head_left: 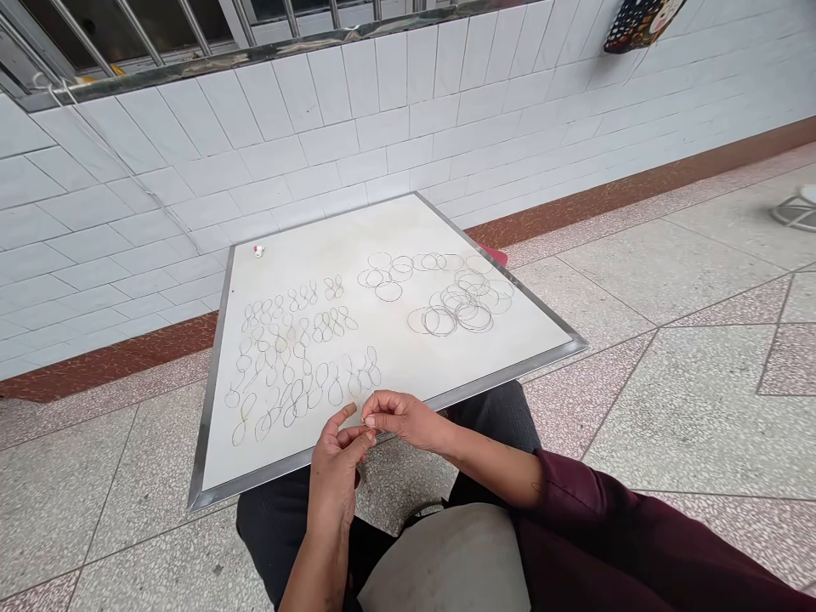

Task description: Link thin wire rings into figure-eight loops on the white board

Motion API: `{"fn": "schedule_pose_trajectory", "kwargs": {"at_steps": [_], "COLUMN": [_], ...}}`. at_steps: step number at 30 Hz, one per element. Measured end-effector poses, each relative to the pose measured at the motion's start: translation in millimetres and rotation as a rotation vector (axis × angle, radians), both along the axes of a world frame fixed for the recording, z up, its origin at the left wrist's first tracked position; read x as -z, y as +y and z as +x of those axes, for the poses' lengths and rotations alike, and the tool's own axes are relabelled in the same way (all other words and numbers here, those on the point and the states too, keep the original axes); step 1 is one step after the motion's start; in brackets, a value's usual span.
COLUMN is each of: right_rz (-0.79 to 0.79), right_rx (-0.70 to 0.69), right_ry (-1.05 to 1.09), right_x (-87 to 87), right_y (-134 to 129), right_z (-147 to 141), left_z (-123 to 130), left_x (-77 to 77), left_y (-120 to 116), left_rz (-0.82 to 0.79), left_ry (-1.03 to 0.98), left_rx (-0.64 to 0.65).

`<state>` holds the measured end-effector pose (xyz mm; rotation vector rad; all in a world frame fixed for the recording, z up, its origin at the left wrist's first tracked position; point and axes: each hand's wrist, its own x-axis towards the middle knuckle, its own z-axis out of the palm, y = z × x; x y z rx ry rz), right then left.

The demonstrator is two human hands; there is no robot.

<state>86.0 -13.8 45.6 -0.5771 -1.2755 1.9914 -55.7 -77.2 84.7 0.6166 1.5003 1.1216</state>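
Observation:
My left hand [339,459] and my right hand [400,418] meet above the near edge of the table, fingertips almost touching. Thumb and forefinger are pinched on each hand; what lies between them is too thin to make out. Just beyond my fingers, on the white tabletop [357,229], thin dark wire loops twisted into figure eights [299,399] lie in rough rows on the left. Plain round wire rings [457,308] overlap in a loose pile on the right, with several more rings [388,291] behind them.
A small white and red object [258,251] sits at the table's far left corner. The metal rim [268,483] borders the tabletop. Behind stands a white tiled wall [306,153] under a barred window [159,34]. A white stool [796,208] is far right.

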Motion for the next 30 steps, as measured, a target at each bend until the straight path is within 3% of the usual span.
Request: {"fn": "schedule_pose_trajectory", "kwargs": {"at_steps": [15,30], "right_rz": [-0.157,-0.107], "right_rx": [-0.097,0.007], "right_ry": [-0.001,-0.117], "right_x": [1.7,-2.2], "right_y": [5,1], "right_z": [5,5], "left_z": [2,3], "left_x": [1.4,13.5], "left_y": [1,-5], "left_rz": [-0.051,0.080], "left_ry": [-0.128,0.126], "left_rx": [0.048,0.065]}}
